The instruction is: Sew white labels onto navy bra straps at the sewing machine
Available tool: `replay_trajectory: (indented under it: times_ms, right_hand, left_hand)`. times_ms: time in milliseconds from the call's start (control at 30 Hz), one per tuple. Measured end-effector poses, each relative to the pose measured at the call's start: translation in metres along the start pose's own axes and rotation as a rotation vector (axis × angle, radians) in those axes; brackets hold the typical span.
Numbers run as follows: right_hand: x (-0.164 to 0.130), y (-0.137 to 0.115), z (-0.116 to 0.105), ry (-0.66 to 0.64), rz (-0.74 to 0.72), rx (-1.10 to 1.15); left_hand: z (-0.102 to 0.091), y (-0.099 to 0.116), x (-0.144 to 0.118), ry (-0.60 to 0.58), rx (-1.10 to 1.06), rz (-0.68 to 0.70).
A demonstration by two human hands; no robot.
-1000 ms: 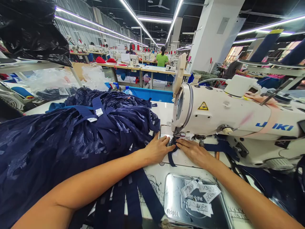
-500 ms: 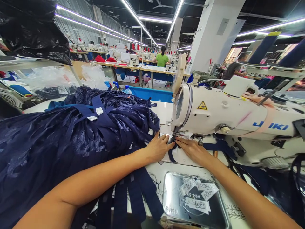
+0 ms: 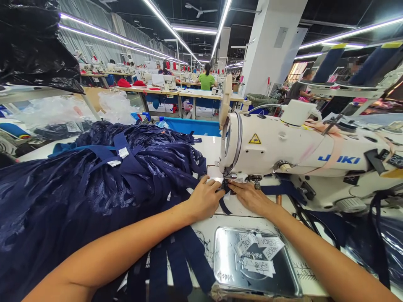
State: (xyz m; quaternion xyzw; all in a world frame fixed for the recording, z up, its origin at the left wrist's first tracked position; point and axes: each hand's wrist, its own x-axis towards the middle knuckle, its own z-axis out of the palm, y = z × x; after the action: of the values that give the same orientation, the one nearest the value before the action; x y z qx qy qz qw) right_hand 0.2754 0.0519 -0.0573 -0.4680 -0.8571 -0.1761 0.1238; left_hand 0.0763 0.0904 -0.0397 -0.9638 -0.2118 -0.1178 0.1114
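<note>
- Left hand (image 3: pixel 204 199) lies flat on the table (image 3: pixel 210 147), fingers stretched out and pressing the navy strap (image 3: pixel 224 204) just left of the needle; it holds nothing in a closed grip.
- Right hand (image 3: pixel 250 196) lies flat too, fingertips on the strap right under the head of the sewing machine (image 3: pixel 283 147), fingers extended and close together.
- The strap runs from under the presser foot towards the person, between the two hands.
- Against the earlier frames, both hands sit a little to the left and higher in view; their pose at the needle is unchanged.
- The camera has shifted, so the machine now stands further left.
- The navy pile (image 3: pixel 94 180) stays heaped by the left forearm.
- The metal plate (image 3: pixel 226 268) with paper labels lies near the table edge.
</note>
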Motion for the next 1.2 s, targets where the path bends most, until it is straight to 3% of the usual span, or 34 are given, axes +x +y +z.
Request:
replay_trajectory:
  times_ms: [167,367,567,933,1067,1200]
  right_hand:
    - [-0.004,-0.007,-0.004,-0.026,0.069,0.034]
    - [-0.002,-0.026,-0.007,0.003,0.088,0.150]
    - [-0.005,-0.020,0.006,0.036,0.142,0.293]
    - [-0.009,-0.009,0.018,0.152,0.233,0.493]
    - [-0.011,-0.007,0.014,0.160,0.172,0.517]
    - [-0.011,-0.010,0.003,0.045,0.021,0.330]
  left_hand:
    - [-0.007,-0.016,0.000,-0.020,0.020,-0.061]
    - [-0.006,-0.036,0.007,-0.032,-0.140,-0.207]
    - [0.001,-0.025,0.006,0.001,-0.071,-0.035]
    - [0.015,-0.027,0.013,0.074,0.035,0.159]
    - [0.018,-0.027,0.015,0.073,0.046,0.185]
    - [0.015,-0.027,0.016,0.041,0.047,0.210]
